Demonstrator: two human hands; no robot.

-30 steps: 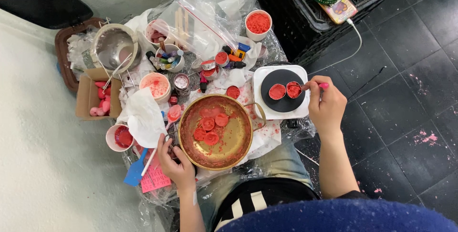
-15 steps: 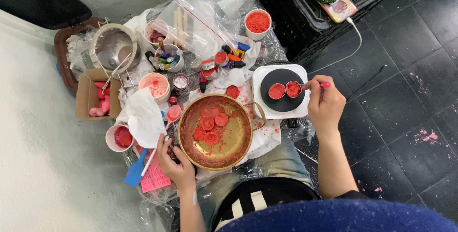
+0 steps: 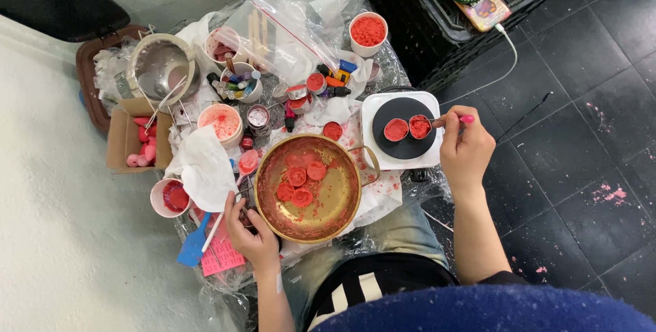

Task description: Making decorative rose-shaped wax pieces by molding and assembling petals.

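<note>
Taking the brass pan [image 3: 309, 197] as the landmark: it sits over the person's lap, and the left hand [image 3: 251, 231] grips its near-left rim with fingers curled together over the edge. The likeliest trouble, as I judge it, is that grip slipping or the knee shifting, which would tip the pan and slide out the red discs [image 3: 301, 183] lying in its reddish film. A second risk lies to the pan's upper right, where the right hand [image 3: 465, 146] pinches a pink-handled tool [image 3: 447, 120] between thumb and fingertips, its tip at the right one of two small red-filled cups [image 3: 408, 128] on a black round plate [image 3: 404, 127] set on a white square tray [image 3: 402, 161]; pressing too hard could skid a cup off the plate or flick red paste onto the dark floor, already spotted pink

Containers, largest first: the pan, holding several discs. Far upper left of it, a steel bowl [image 3: 162, 67] with a spoon, seemingly almost empty. Left of that, a cardboard box [image 3: 131, 139] with pink pieces. Above the pan, a white cup [image 3: 367, 33] heaped with red granules. To its upper left, a cup of pale pink crumbs [image 3: 221, 123]; to its left, a small cup of dark red paste [image 3: 171, 197]. Small tins of red [image 3: 316, 83] sit above the rim
</note>
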